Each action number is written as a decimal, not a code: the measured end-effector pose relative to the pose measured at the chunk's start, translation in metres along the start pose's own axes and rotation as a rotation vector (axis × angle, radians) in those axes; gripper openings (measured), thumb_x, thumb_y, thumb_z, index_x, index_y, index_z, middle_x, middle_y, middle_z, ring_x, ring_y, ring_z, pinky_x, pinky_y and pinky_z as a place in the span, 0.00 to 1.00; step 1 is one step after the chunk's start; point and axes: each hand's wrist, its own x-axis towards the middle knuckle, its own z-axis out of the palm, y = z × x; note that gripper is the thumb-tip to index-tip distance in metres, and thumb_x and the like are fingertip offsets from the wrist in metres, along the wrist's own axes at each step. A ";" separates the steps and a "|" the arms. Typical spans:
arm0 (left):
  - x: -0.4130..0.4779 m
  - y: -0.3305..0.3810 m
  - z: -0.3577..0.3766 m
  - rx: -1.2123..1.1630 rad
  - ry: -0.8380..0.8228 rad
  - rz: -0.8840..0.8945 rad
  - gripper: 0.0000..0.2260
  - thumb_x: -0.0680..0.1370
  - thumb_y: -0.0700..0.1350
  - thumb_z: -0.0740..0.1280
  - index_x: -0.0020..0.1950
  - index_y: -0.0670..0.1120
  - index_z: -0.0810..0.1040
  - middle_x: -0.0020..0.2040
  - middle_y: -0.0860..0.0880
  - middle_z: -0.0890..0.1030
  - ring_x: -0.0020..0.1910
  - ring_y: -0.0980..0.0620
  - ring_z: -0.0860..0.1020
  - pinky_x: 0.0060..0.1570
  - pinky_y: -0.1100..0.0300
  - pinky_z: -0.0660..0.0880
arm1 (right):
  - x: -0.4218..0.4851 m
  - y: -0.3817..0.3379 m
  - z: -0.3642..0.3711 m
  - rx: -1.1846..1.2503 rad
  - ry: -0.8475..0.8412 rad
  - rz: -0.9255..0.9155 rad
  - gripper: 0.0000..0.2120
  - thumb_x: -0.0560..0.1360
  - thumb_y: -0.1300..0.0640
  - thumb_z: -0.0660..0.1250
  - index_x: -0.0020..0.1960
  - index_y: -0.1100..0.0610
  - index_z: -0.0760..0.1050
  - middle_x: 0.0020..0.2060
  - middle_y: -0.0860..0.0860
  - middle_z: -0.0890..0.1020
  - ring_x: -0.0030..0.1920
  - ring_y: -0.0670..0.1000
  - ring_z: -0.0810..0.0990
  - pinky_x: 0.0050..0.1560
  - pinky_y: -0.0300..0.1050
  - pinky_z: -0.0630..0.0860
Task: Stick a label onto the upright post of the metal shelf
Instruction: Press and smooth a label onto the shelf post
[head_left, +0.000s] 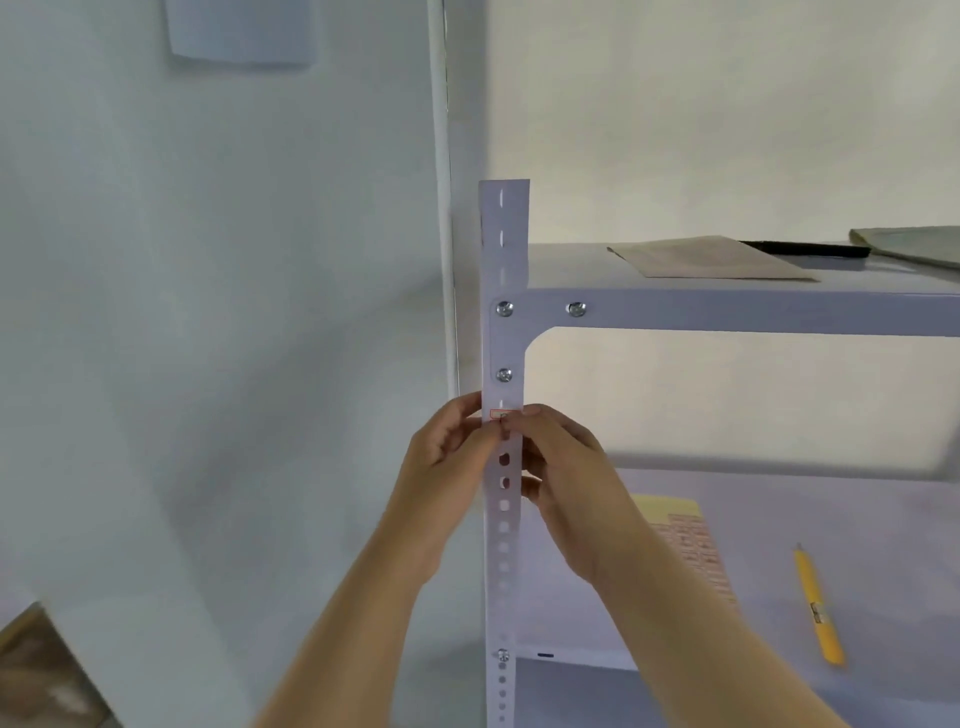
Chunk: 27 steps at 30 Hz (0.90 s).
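— Pale walls closed off the corner behind the shelf. What sat nearest the camera?

— Two bare forearms, rising to the post (503, 545). The left hand (447, 457) came at it from the left edge, the right hand (561, 467) from the right, so the post ran upright between them.

— And the label?

— The label (502, 415), small and red-bordered, lay across the post's face just above the fingertips and below the lower bolt (504, 374) of the corner bracket. Its long side ran crosswise to the post's upright axis. Both thumbs met at its lower edge; each grip looked pinched there, though whether they held the label or pressed it flat could not be told.

— Which hand was nearer?

— About equal; the right seemed to cover slightly more of it. Pressing probably wanted a push straight into the metal.

— Farther back?

— A yellow pen (815, 608) and a printed sheet (685, 540) lay on the lower shelf; a brown envelope (706, 257) lay on the upper one.
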 end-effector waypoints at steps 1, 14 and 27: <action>0.000 0.001 -0.001 0.014 -0.014 -0.003 0.12 0.82 0.41 0.62 0.62 0.51 0.81 0.53 0.48 0.88 0.53 0.49 0.86 0.53 0.57 0.82 | 0.001 0.000 0.001 0.006 0.000 0.010 0.10 0.77 0.56 0.62 0.45 0.57 0.81 0.43 0.56 0.83 0.43 0.53 0.80 0.48 0.49 0.73; 0.013 -0.002 -0.017 0.013 -0.115 -0.004 0.12 0.80 0.43 0.67 0.60 0.56 0.80 0.50 0.47 0.87 0.53 0.51 0.85 0.63 0.49 0.78 | 0.005 0.009 0.012 0.211 0.079 -0.018 0.13 0.76 0.57 0.62 0.48 0.70 0.71 0.51 0.72 0.77 0.51 0.60 0.77 0.53 0.55 0.70; 0.019 -0.008 -0.021 -0.021 -0.156 0.030 0.14 0.78 0.45 0.70 0.59 0.62 0.78 0.50 0.43 0.85 0.53 0.49 0.85 0.62 0.47 0.78 | 0.005 0.010 0.017 0.212 0.090 0.030 0.10 0.76 0.58 0.61 0.44 0.58 0.80 0.59 0.73 0.77 0.62 0.72 0.75 0.68 0.70 0.67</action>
